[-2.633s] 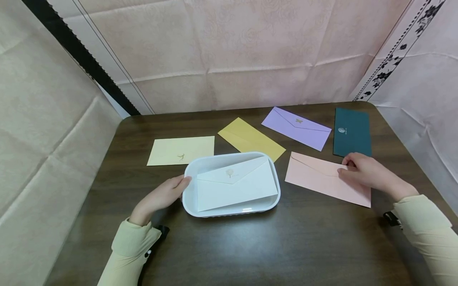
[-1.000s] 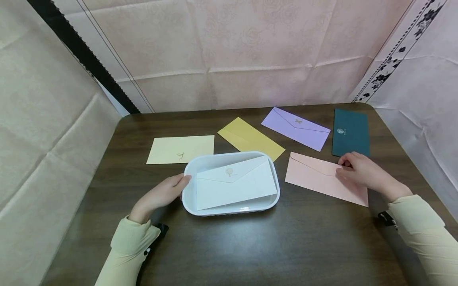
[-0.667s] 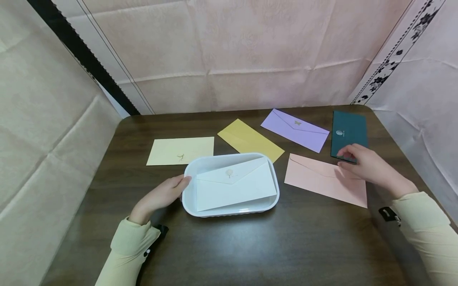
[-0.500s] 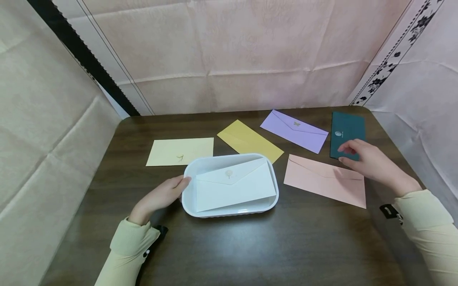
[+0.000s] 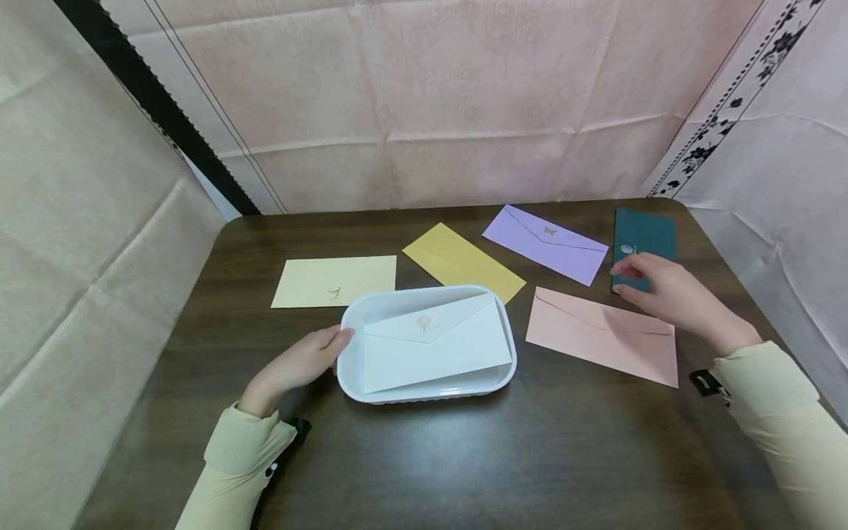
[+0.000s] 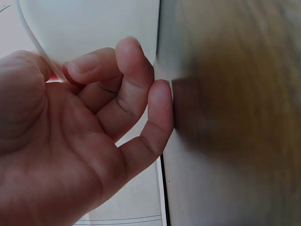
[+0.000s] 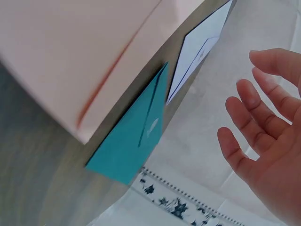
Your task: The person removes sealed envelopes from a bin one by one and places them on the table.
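At the left end of a white plastic tray (image 5: 358, 309), my left hand (image 5: 298, 364) grips the rim, with the thumb on top and the fingers curled at the side, as the left wrist view shows. A white envelope (image 5: 433, 350) with a tree emblem lies slanted inside the tray. My right hand (image 5: 672, 294) holds nothing. It hovers between the pink envelope (image 5: 583, 331) and the dark teal envelope (image 5: 652, 228), partly covering the teal one in the head view. In the right wrist view its fingers (image 7: 248, 94) are loosely spread, apart from the envelopes.
A pale yellow envelope (image 5: 331, 283) lies left of the tray on the dark wooden table (image 5: 430, 464). Behind the tray are a mustard envelope (image 5: 464, 258), partly covered by it, and a purple envelope (image 5: 543, 246). Pale cloth (image 5: 424, 96) hangs behind the table.
My right hand has lifted off the pink envelope and moved away toward the teal one, its fingers spreading. The left hand and tray stay where they were.
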A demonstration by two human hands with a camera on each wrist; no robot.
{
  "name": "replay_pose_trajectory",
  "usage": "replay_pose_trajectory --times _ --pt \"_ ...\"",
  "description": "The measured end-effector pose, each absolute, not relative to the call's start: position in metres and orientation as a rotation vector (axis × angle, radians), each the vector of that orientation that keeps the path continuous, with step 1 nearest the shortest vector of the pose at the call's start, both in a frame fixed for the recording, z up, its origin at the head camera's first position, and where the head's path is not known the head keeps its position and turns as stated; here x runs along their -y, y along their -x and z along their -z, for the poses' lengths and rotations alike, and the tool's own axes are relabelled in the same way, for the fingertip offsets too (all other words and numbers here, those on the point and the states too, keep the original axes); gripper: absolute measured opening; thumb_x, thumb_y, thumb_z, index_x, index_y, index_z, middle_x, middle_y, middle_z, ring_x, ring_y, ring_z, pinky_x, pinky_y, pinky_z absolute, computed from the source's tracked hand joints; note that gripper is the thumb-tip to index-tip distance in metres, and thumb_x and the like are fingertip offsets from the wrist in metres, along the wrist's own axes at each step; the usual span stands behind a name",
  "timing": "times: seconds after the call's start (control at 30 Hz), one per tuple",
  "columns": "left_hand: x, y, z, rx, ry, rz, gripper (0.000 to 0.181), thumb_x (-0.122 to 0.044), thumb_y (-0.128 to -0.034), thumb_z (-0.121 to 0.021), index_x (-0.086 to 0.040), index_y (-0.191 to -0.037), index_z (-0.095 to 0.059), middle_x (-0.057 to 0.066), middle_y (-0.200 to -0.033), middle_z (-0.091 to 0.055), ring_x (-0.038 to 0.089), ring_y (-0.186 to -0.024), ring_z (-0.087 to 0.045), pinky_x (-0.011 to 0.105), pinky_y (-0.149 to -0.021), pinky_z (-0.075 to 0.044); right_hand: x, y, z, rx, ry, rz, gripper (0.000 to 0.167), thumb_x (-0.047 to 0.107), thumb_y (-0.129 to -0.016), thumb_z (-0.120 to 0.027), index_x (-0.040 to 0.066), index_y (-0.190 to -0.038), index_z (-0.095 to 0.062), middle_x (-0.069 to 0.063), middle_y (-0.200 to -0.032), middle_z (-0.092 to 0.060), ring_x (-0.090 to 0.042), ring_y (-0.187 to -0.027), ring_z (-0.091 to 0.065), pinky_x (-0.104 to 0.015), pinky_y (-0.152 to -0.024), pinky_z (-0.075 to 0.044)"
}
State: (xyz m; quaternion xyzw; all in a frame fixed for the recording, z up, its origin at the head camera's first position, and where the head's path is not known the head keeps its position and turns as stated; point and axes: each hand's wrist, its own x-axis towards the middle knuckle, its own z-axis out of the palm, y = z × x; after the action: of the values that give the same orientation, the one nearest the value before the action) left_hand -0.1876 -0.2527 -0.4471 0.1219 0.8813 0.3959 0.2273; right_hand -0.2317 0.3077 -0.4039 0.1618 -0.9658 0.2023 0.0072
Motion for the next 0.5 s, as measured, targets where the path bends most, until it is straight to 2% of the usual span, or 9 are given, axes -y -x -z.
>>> replay_pose_trajectory --times 0.3,0.5 --pt "0.253 0.187 0.448 -2.431 -0.328 -1.095 0.043 -0.041 -0.1102 -0.037 -0.005 -0.125 -0.056 0.006 -0.089 -0.058 0.023 -0.09 -0.057 0.039 -0.082 -0.044 -0.263 0.253 0.397 3.005 -0.657 -0.616 0.027 0.011 -0.094 -0.071 0.001 -0.118 -0.064 -0.018 -0.111 -0.065 -0.035 -0.102 -0.06 -0.054 -0.086 -0.049" --pt "0.254 0.187 0.449 -2.421 -0.337 -1.116 0.046 -0.044 -0.1095 -0.037 -0.005 -0.127 -0.056 0.006 -0.091 -0.058 0.023 -0.092 -0.057 0.039 -0.083 -0.045 -0.229 0.262 0.392 3.011 -0.722 -0.646 0.028 0.016 -0.095 -0.07 0.006 -0.121 -0.063 -0.014 -0.114 -0.064 -0.033 -0.106 -0.059 -0.052 -0.09 -0.05"
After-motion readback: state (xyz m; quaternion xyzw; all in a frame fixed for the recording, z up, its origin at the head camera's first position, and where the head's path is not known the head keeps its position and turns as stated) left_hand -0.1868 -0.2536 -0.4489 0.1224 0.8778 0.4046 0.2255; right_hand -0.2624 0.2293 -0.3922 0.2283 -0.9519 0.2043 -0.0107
